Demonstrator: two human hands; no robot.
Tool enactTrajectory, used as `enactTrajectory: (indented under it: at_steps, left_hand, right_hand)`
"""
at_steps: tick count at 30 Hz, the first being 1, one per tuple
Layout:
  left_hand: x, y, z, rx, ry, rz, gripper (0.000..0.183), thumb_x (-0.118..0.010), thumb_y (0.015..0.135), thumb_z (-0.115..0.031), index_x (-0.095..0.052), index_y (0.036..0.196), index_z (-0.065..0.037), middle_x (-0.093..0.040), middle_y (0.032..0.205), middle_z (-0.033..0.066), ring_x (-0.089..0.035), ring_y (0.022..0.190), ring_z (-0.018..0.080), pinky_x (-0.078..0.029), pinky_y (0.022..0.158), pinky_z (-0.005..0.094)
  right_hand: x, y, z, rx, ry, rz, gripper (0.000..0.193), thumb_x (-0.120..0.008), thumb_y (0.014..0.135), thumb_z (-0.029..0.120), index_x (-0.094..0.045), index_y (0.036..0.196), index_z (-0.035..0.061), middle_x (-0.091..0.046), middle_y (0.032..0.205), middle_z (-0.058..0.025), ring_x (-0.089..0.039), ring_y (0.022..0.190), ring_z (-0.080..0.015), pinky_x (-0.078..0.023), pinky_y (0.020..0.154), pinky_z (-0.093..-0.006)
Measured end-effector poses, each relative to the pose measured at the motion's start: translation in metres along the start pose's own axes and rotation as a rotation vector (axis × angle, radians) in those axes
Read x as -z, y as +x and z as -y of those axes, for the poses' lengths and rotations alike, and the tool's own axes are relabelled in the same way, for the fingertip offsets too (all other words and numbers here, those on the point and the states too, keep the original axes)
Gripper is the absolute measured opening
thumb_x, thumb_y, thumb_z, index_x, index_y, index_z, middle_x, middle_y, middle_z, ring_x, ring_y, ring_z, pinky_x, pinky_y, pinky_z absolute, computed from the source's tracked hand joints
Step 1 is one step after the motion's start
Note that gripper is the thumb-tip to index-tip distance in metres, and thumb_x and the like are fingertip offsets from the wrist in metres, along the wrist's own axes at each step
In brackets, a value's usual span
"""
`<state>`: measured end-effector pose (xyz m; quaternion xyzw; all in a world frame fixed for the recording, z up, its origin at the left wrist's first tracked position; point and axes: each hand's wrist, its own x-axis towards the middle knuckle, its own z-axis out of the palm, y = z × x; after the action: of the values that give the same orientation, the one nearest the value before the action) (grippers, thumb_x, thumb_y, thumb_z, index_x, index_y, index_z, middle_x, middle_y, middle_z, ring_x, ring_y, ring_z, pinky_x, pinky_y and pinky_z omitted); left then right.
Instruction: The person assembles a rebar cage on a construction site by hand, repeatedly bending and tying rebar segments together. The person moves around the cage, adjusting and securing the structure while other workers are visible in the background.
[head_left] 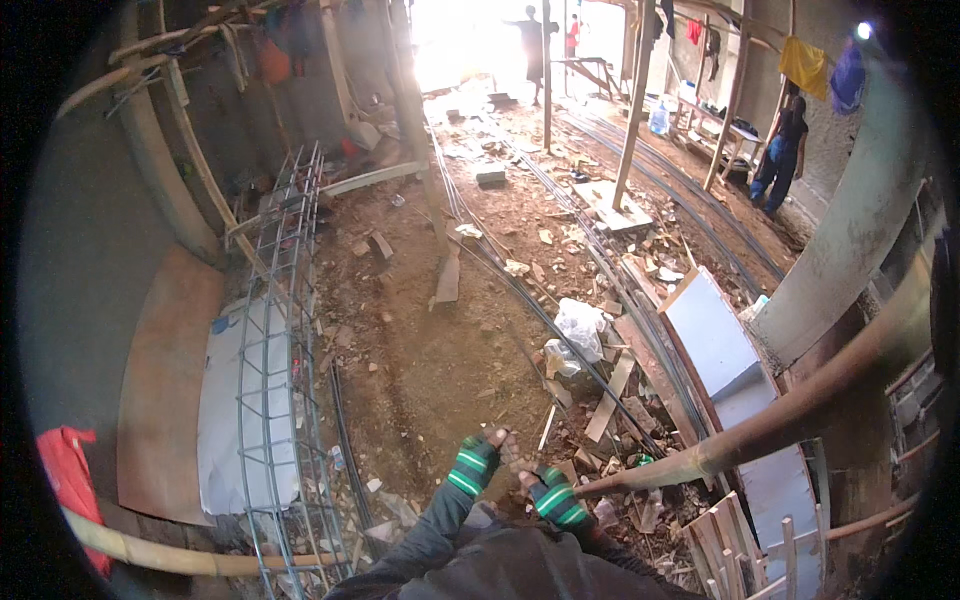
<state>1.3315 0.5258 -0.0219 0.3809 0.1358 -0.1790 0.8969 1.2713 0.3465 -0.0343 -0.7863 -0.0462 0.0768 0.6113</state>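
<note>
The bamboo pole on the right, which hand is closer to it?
The right hand. It sits right by the near end of the bamboo pole, almost touching it. The left hand is further away, on the far side of the right hand.

Dirt floor, littered with wood scraps and rubble. Rebar cage lying lengthwise at left, over a white sheet. Brown board leaning on grey wall. Red cloth low left. Long rebar rods running toward bright doorway; strong glare there. Timber posts upright mid-room. White panel at right beside concrete column. White bag mid-floor. Person in dark clothes far right; yellow cloth hung above.
</note>
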Motion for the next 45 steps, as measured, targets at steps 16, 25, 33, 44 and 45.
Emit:
enactTrajectory:
  at_steps: [16, 25, 33, 44, 45]
  left_hand:
    - [0.052, 0.141, -0.143, -0.255, 0.089, -0.335, 0.025, -0.070, 0.086, -0.021, -0.063, 0.101, -0.003, -0.064, 0.082, 0.0090, -0.065, 0.071, 0.0235, -0.057, 0.063, 0.0371]
    - [0.011, 0.309, -0.260, -0.358, 0.203, -0.381, 0.023, -0.064, 0.090, -0.019, -0.063, 0.103, 0.000, -0.067, 0.086, 0.0120, -0.068, 0.076, 0.0254, -0.058, 0.065, 0.0386]
    - [0.000, 0.393, -0.343, -0.455, 0.182, -0.469, 0.026, -0.061, 0.092, -0.019, -0.062, 0.110, 0.000, -0.068, 0.088, 0.0106, -0.067, 0.075, 0.0228, -0.057, 0.065, 0.0345]
    - [0.011, 0.514, -0.379, -0.384, 0.162, -0.425, 0.021, -0.063, 0.091, -0.018, -0.064, 0.105, -0.003, -0.067, 0.083, 0.0096, -0.066, 0.067, 0.0221, -0.056, 0.057, 0.0342]
    - [0.012, 0.530, -0.385, -0.393, 0.157, -0.423, 0.021, -0.063, 0.091, -0.018, -0.065, 0.105, -0.003, -0.067, 0.083, 0.0095, -0.066, 0.066, 0.0218, -0.056, 0.056, 0.0338]
  right_hand:
    - [0.232, 0.376, 0.167, 0.621, -1.548, -0.810, 0.042, -0.054, 0.092, 0.009, -0.045, 0.132, 0.0004, -0.048, 0.132, -0.0229, -0.053, 0.114, -0.0375, -0.046, 0.096, -0.0398]
    - [-0.035, 0.429, 0.091, -0.112, -0.078, 0.407, 0.034, -0.052, 0.095, 0.028, -0.058, 0.119, 0.0042, -0.065, 0.095, -0.0130, -0.063, 0.083, -0.0271, -0.047, 0.068, -0.0357]
    - [0.007, 0.573, 0.122, 0.271, -0.032, 0.368, 0.029, -0.052, 0.094, 0.022, -0.062, 0.114, 0.0040, -0.066, 0.093, -0.0203, -0.062, 0.083, -0.0392, -0.048, 0.073, -0.0401]
    - [-0.020, 0.667, 0.096, -0.075, 0.142, 0.331, 0.027, -0.052, 0.095, 0.021, -0.062, 0.111, 0.0017, -0.067, 0.096, -0.0127, -0.058, 0.068, -0.0186, -0.048, 0.063, -0.0332]
    - [-0.019, 0.683, 0.096, -0.167, 0.188, 0.346, 0.027, -0.053, 0.095, 0.021, -0.062, 0.110, 0.0016, -0.067, 0.096, -0.0113, -0.057, 0.067, -0.0162, -0.047, 0.061, -0.0317]
